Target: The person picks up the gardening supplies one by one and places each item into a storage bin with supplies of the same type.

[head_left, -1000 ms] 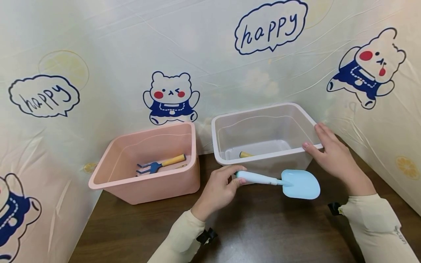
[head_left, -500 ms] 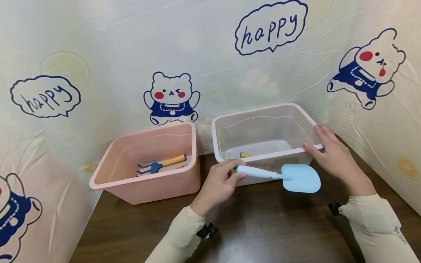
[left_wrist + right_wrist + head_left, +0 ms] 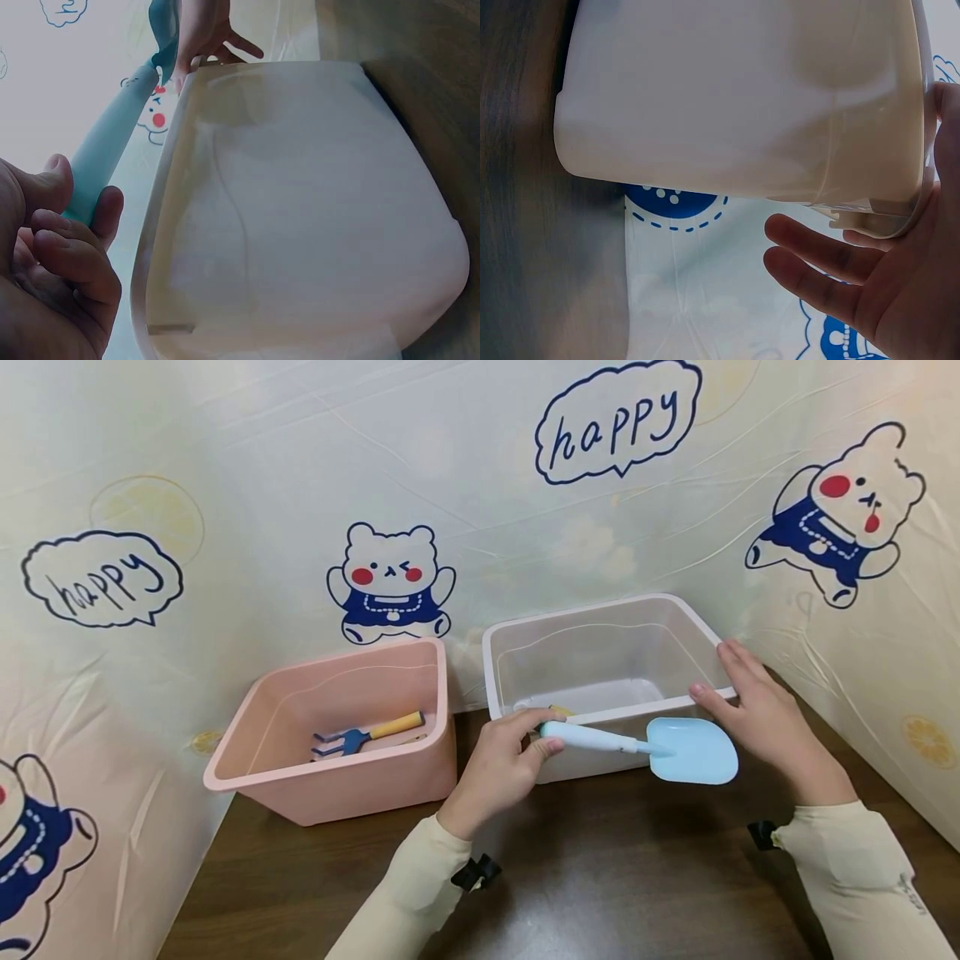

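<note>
My left hand (image 3: 501, 768) pinches the handle end of a light blue hand trowel (image 3: 693, 752) between thumb and fingers. The trowel lies roughly level, its blade pointing right, in front of the white bin's near wall. Its handle (image 3: 112, 139) slants upward in the left wrist view, alongside the bin's rim. My right hand (image 3: 765, 718) rests at the right front corner of the white bin (image 3: 600, 610), thumb on the front rim and fingers along the side. In the right wrist view, two straight fingers (image 3: 821, 255) stand apart from the bin wall. A yellow piece (image 3: 561, 710) shows inside, mostly hidden.
To the left stands a pink bin (image 3: 337, 785) holding a small blue garden fork (image 3: 352, 742) with a yellow handle. Both bins sit on a dark wooden table (image 3: 600, 877). A printed curtain (image 3: 480, 460) hangs close behind them.
The left hand has lifted the trowel, its blade rising from below the right hand to in front of the bin wall. The right hand and both bins have stayed put.
</note>
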`<action>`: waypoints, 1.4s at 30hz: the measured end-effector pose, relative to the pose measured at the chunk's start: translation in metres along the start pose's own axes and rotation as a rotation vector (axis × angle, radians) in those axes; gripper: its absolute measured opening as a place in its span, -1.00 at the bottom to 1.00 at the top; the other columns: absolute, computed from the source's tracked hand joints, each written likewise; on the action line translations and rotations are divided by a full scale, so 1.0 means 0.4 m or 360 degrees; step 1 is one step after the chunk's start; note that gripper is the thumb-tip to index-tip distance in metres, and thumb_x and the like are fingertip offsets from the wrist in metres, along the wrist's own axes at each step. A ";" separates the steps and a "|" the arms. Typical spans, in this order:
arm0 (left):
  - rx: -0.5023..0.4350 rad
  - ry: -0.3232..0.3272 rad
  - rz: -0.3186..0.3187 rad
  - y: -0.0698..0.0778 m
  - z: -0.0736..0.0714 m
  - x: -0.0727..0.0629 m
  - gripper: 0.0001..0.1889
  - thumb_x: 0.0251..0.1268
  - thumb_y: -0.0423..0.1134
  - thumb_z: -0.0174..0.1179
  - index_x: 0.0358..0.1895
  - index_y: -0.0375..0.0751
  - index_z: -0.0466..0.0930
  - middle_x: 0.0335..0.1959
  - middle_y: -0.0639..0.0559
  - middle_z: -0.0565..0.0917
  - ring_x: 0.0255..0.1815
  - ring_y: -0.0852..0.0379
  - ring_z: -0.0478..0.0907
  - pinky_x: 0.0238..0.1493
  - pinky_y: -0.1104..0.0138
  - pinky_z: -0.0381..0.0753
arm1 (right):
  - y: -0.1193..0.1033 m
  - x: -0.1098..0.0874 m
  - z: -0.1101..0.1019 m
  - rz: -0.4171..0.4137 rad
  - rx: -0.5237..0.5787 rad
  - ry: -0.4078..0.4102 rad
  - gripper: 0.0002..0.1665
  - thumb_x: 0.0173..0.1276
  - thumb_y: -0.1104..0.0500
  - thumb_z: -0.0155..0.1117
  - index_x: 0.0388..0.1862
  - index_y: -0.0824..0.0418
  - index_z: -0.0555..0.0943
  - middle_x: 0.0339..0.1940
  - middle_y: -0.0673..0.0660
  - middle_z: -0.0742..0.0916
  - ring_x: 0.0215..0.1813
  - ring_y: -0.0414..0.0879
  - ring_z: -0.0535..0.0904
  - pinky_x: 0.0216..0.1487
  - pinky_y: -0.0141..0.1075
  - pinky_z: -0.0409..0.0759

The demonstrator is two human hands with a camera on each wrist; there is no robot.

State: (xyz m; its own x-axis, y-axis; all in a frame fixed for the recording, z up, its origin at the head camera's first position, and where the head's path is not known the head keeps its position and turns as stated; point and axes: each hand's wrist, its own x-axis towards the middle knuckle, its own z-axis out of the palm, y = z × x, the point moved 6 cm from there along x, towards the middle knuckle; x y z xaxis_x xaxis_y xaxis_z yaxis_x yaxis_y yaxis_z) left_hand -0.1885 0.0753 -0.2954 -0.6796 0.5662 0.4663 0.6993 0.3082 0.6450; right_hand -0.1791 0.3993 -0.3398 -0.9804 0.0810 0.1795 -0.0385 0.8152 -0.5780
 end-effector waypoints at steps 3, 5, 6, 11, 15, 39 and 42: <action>-0.0004 0.0012 0.0004 0.002 -0.009 0.006 -0.74 0.37 -0.23 0.32 0.07 -0.17 0.69 -0.15 0.09 0.67 -0.33 0.16 0.48 -0.38 0.34 0.46 | 0.002 0.001 0.001 0.0006 0.0005 -0.0002 0.09 0.51 -0.30 0.07 0.67 0.21 -0.19 0.66 0.31 -0.11 0.55 0.50 -0.12 0.21 0.58 -0.03; -0.0002 0.0028 0.0005 0.004 -0.018 0.011 -0.75 0.37 -0.23 0.31 0.06 -0.17 0.70 -0.22 0.11 0.64 -0.40 0.16 0.44 -0.45 0.34 0.43 | 0.002 0.001 0.002 0.0010 0.0007 -0.0001 0.09 0.51 -0.30 0.07 0.67 0.22 -0.19 0.66 0.31 -0.11 0.55 0.50 -0.12 0.22 0.58 -0.04; 0.0005 0.0035 0.0006 0.005 -0.022 0.013 -0.76 0.37 -0.22 0.31 0.05 -0.16 0.70 -0.25 0.12 0.63 -0.44 0.16 0.42 -0.47 0.35 0.41 | 0.002 0.001 0.003 0.0011 0.0006 -0.0001 0.10 0.51 -0.30 0.07 0.67 0.22 -0.19 0.66 0.32 -0.11 0.55 0.49 -0.13 0.22 0.57 -0.04; 0.0034 0.0067 0.0006 0.010 -0.043 0.028 -0.76 0.38 -0.22 0.31 0.04 -0.17 0.71 -0.29 0.11 0.62 -0.49 0.15 0.38 -0.51 0.34 0.39 | 0.000 0.001 0.001 -0.0016 -0.0009 0.0023 0.08 0.52 -0.27 0.08 0.66 0.27 -0.16 0.65 0.36 -0.08 0.56 0.48 -0.13 0.25 0.55 -0.05; 0.0020 0.0079 -0.0010 0.014 -0.060 0.040 -0.75 0.37 -0.22 0.32 0.05 -0.16 0.70 -0.26 0.09 0.62 -0.49 0.11 0.39 -0.51 0.33 0.40 | 0.001 0.000 0.000 -0.0017 -0.0010 0.0030 0.05 0.53 -0.26 0.08 0.67 0.24 -0.15 0.65 0.35 -0.07 0.55 0.49 -0.12 0.23 0.57 -0.04; -0.0016 0.0168 -0.0088 -0.003 -0.116 0.099 -0.76 0.40 -0.24 0.29 0.07 -0.14 0.70 -0.22 0.02 0.67 -0.48 0.09 0.45 -0.53 0.25 0.45 | 0.000 0.001 -0.007 -0.0051 -0.0052 0.0056 -0.03 0.57 -0.18 0.04 0.67 0.23 -0.13 0.66 0.33 -0.04 0.55 0.47 -0.07 0.27 0.52 0.02; -0.0010 0.0187 -0.0084 -0.007 -0.121 0.104 -0.76 0.40 -0.24 0.29 0.07 -0.15 0.70 -0.15 0.01 0.70 -0.44 0.10 0.50 -0.46 0.23 0.50 | 0.001 0.001 -0.005 -0.0030 -0.0046 0.0045 0.01 0.55 -0.23 0.06 0.68 0.20 -0.14 0.66 0.31 -0.06 0.55 0.49 -0.06 0.25 0.54 0.03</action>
State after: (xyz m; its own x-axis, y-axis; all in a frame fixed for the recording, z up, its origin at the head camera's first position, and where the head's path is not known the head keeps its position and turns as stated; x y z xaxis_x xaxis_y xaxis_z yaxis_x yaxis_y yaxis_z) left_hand -0.2296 0.0610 -0.2483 -0.7371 0.4555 0.4992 0.6607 0.3304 0.6740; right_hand -0.1789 0.4008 -0.3382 -0.9737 0.0810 0.2130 -0.0512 0.8330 -0.5509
